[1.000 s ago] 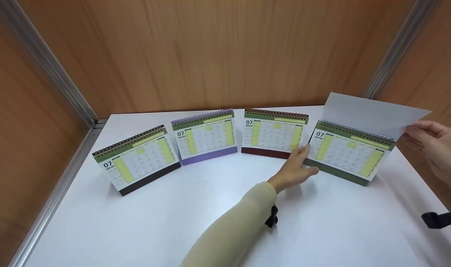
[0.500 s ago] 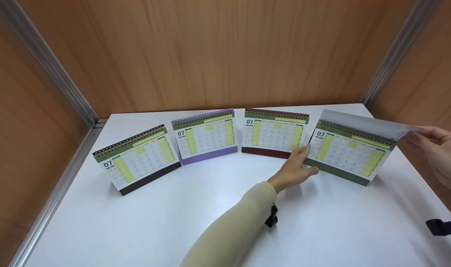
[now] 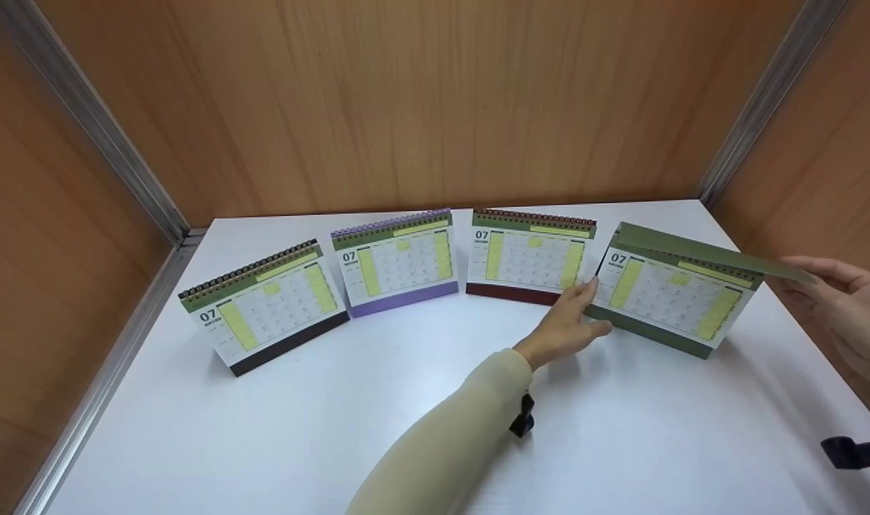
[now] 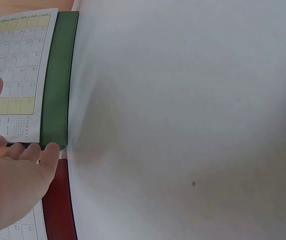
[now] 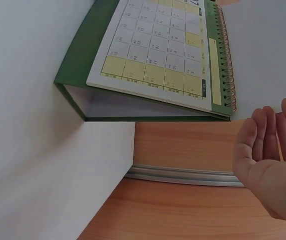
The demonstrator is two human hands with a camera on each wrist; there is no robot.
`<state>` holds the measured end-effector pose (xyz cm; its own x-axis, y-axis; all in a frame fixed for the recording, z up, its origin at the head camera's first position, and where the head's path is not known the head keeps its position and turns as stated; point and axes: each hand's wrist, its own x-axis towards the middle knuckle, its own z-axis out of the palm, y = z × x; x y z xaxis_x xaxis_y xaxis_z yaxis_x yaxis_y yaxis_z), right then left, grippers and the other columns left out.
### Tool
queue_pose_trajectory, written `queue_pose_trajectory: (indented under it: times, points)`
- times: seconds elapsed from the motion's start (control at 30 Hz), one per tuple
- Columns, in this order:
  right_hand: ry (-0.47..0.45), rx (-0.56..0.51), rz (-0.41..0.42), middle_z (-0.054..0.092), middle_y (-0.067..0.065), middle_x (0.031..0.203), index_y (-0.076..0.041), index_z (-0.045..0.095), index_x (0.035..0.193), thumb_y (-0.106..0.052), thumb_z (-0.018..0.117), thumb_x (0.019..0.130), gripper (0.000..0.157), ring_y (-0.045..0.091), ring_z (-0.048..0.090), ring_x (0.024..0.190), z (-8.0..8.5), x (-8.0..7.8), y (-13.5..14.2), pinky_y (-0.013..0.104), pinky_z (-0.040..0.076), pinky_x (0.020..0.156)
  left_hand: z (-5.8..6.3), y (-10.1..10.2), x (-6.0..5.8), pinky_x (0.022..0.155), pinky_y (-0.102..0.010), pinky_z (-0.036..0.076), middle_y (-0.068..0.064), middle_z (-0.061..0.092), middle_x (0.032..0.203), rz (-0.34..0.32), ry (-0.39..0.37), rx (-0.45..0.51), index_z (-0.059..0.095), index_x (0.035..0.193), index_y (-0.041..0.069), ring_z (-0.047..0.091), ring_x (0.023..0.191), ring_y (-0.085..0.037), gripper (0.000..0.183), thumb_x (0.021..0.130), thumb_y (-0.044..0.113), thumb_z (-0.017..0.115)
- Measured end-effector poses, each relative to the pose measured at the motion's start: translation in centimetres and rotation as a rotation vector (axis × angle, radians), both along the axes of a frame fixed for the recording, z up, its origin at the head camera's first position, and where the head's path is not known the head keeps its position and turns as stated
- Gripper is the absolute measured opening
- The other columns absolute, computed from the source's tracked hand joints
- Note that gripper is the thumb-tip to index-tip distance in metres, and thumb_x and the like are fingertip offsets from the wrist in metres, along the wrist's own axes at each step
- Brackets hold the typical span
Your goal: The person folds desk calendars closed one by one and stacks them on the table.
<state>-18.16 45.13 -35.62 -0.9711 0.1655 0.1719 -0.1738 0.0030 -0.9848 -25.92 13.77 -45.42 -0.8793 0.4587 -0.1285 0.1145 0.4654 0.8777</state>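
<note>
A desk calendar (image 3: 671,293) with a green base stands at the right of the row, showing a "07" page. Its green front cover (image 3: 700,250) is lifted over the top of that page, and its white inside (image 5: 263,55) shows in the right wrist view. My right hand (image 3: 846,300) pinches the cover's right corner between thumb and fingers. My left hand (image 3: 565,323) has its fingers extended with the tips at the calendar's left edge; the thumb is spread apart in front of the page.
To the left stand three similar calendars: dark red (image 3: 528,254), purple (image 3: 396,261) and black (image 3: 263,307). They rest on a white table (image 3: 299,436). Wooden panels (image 3: 435,100) with metal corner rails enclose the back and sides.
My right hand has brought the cover forward and down from its raised position; its green outer face now shows instead of the white one. My left hand has stayed nearly still.
</note>
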Motion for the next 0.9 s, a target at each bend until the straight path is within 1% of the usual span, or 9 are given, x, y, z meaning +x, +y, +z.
queue_pose_trajectory:
  times: [0.13,0.2,0.37,0.6,0.7,0.8,0.9]
  points:
    - [0.009,-0.042,0.015,0.062,0.001,0.114,0.005,0.061,0.126,-0.006,0.068,0.09,0.038,0.006,0.069,0.097,-0.5,0.4,-0.1,0.018,0.053,0.082,0.0,0.0,-0.1,0.117,-0.039,0.027,0.017,0.025,0.156,-0.009,0.009,0.005,0.019,0.153,0.043,0.026,0.144,-0.008,0.077,0.092,0.037,0.065]
    - [0.009,-0.07,0.017,0.06,0.002,0.116,0.006,0.06,0.127,-0.007,0.068,0.091,0.039,0.005,0.067,0.099,-0.8,0.6,-0.1,0.018,0.053,0.083,0.0,-0.1,-0.1,0.117,-0.038,0.027,0.017,0.026,0.156,-0.016,0.012,0.012,0.019,0.153,0.043,0.026,0.144,-0.008,0.077,0.092,0.037,0.065]
    - [-0.017,-0.172,0.029,0.065,0.002,0.113,0.005,0.063,0.124,-0.003,0.065,0.092,0.033,0.008,0.067,0.098,-1.3,1.1,-0.1,0.019,0.054,0.082,-0.3,-0.4,-0.2,0.116,-0.039,0.028,0.016,0.028,0.154,-0.03,0.019,0.04,0.021,0.153,0.042,0.028,0.143,-0.008,0.076,0.092,0.035,0.066]
    - [0.005,-0.271,0.085,0.072,0.009,0.107,0.009,0.065,0.119,0.008,0.056,0.094,0.026,0.016,0.07,0.097,-2.1,1.3,-0.5,0.025,0.056,0.083,-0.6,-0.8,-0.1,0.116,-0.043,0.029,0.019,0.032,0.151,-0.022,0.026,0.064,0.022,0.151,0.047,0.03,0.142,-0.009,0.076,0.09,0.035,0.066]
    - [0.013,-0.3,0.1,0.072,0.011,0.106,0.009,0.065,0.118,0.01,0.054,0.094,0.027,0.018,0.071,0.096,-2.4,1.5,-0.6,0.027,0.056,0.084,-0.7,-0.8,-0.1,0.116,-0.044,0.028,0.017,0.03,0.153,-0.023,0.027,0.065,0.023,0.152,0.045,0.028,0.143,-0.011,0.075,0.09,0.036,0.066]
    - [0.022,-0.299,0.105,0.072,0.011,0.107,0.01,0.065,0.119,0.01,0.053,0.094,0.027,0.018,0.071,0.097,-2.6,1.7,-0.7,0.027,0.056,0.084,-0.8,-0.9,-0.1,0.116,-0.045,0.027,0.015,0.029,0.155,-0.025,0.028,0.07,0.024,0.153,0.042,0.027,0.144,-0.012,0.076,0.09,0.036,0.065]
    - [0.028,-0.312,0.113,0.072,0.012,0.108,0.011,0.064,0.119,0.011,0.053,0.094,0.027,0.019,0.071,0.097,-2.7,1.8,-0.8,0.028,0.055,0.085,-0.8,-0.9,-0.1,0.116,-0.045,0.028,0.016,0.03,0.154,-0.022,0.023,0.076,0.024,0.153,0.042,0.028,0.144,-0.013,0.076,0.089,0.036,0.066]
